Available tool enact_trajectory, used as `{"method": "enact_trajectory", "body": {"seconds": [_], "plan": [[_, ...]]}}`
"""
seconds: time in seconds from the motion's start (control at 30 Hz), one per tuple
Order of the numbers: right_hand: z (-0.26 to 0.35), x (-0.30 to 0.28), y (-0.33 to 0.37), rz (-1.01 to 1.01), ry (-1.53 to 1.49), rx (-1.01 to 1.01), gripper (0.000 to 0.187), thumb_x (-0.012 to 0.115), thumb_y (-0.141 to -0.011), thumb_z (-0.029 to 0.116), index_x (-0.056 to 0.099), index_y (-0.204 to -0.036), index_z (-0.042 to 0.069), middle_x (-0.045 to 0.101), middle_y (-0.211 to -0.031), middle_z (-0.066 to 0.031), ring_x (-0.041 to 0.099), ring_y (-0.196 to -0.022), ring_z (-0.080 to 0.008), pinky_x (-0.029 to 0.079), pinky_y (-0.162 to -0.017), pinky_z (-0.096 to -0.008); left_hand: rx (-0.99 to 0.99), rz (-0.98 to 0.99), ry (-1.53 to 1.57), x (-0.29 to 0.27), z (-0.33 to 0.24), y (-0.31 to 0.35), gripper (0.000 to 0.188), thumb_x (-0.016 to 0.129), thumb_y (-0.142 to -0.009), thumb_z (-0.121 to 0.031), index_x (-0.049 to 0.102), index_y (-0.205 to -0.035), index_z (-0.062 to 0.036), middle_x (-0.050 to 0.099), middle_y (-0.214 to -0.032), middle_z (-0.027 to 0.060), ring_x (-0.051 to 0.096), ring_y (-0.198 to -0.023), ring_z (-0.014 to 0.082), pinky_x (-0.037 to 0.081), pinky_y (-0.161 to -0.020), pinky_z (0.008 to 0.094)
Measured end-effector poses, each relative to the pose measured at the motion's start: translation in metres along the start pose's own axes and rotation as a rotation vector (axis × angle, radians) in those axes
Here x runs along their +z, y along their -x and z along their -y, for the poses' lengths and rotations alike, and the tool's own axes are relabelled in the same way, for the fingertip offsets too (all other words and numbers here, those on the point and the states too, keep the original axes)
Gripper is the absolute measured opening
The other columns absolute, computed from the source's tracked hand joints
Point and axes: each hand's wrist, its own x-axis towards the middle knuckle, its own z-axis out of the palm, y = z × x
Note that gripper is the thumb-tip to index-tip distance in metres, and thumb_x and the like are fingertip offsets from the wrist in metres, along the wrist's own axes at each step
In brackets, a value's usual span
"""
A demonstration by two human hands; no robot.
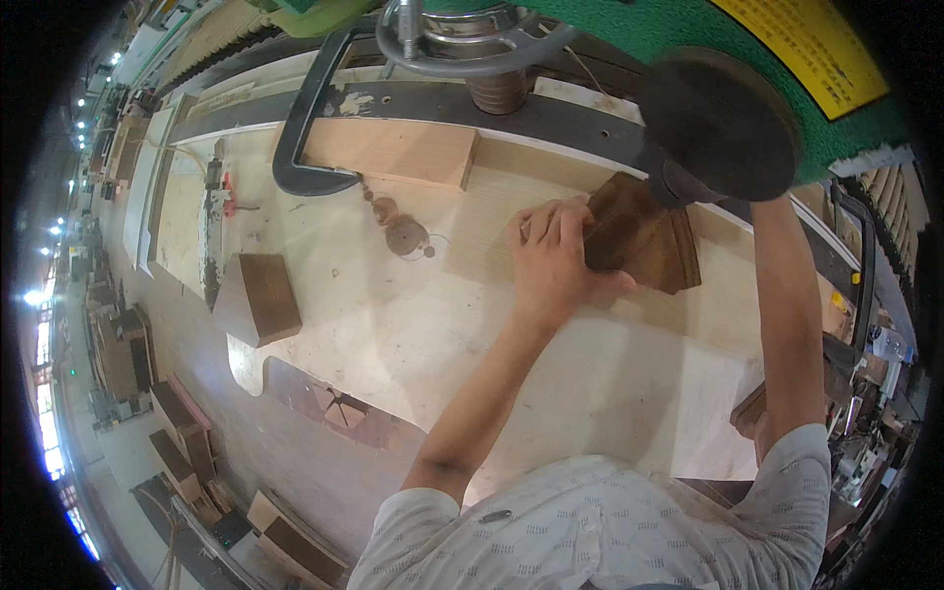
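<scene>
My left hand (559, 258) is closed on the left edge of a dark brown wooden block (644, 236), its fingers curled and the thumb stretched along the near side. The block has angled sides and a stepped right edge. It lies on a pale wooden board (492, 231) on the worktable (393, 295). My right forearm (790, 305) reaches up beneath a black round disc (723, 123) on the green machine (629, 29). That disc hides my right hand and whatever it may touch.
A black C-clamp (305, 128) presses near a light wood plank (393, 147) at the back. A handwheel (472, 54) hangs over the table's far edge. Another brown-faced block (258, 300) sits at the left edge. Stacked wooden pieces (182, 423) stand beyond, at lower left.
</scene>
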Motion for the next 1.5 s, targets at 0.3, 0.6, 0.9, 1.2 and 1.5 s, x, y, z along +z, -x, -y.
{"method": "enact_trajectory", "body": {"seconds": [0.3,0.6,0.9,1.2,1.5], "plan": [[-0.013,0.028,-0.008,-0.095,-0.113,-0.092,0.029,0.052,-0.1,0.027,0.067,-0.09,0.005,0.056,-0.065,-0.0033,0.044,-0.049,-0.0124,0.032,-0.044,-0.0316,0.034,-0.028,0.008,0.0,0.001,0.001,0.106,0.088,-0.049,-0.068,0.056,-0.131,-0.0089,0.066,-0.108,0.0037,0.059,-0.113,0.0283,0.034,-0.108,0.0496],[0.027,0.01,0.027,-0.486,0.048,-0.083,0.03,0.055,-0.099,0.022,0.072,-0.085,0.001,0.058,-0.065,-0.0057,0.05,-0.05,-0.0148,0.037,-0.047,-0.0312,0.0,-0.027,-0.048,-0.004,0.004,0.005,0.102,0.088,-0.053,-0.069,0.057,-0.129,-0.0075,0.065,-0.109,0.0059,0.058,-0.112,0.0326,0.033,-0.109,0.0511],[0.179,-0.027,0.043,-0.91,0.06,-0.981,0.025,0.06,-0.095,0.02,0.074,-0.108,0.003,0.069,-0.095,-0.0144,0.064,-0.088,-0.0306,0.049,-0.078,-0.0418,0.09,-0.02,-0.11,0.0,0.001,0.008,0.088,0.084,-0.066,-0.067,0.058,-0.126,-0.0087,0.063,-0.128,0.009,0.053,-0.124,0.0338,0.03,-0.112,0.0509],[0.305,0.051,0.018,-0.68,0.753,-1.135,0.038,0.055,-0.095,0.039,0.073,-0.112,0.011,0.073,-0.109,-0.0216,0.07,-0.104,-0.0404,0.055,-0.086,-0.0501,0.098,0.047,-0.127,0.012,-0.041,0.07,0.064,0.073,-0.092,-0.045,0.052,-0.138,-0.0063,0.041,-0.153,0.0236,0.04,-0.138,0.0433,0.037,-0.111,0.0556],[0.323,0.038,-0.005,-0.68,0.802,-1.001,0.046,0.061,-0.091,0.049,0.076,-0.107,0.009,0.075,-0.104,-0.0203,0.072,-0.103,-0.0396,0.057,-0.085,-0.0514,-0.06,0.438,-0.194,-0.031,-0.094,0.093,0.097,0.088,-0.071,-0.05,0.045,-0.152,-0.0209,0.027,-0.164,0.0194,0.038,-0.14,0.0436,0.034,-0.113,0.0574]]}}
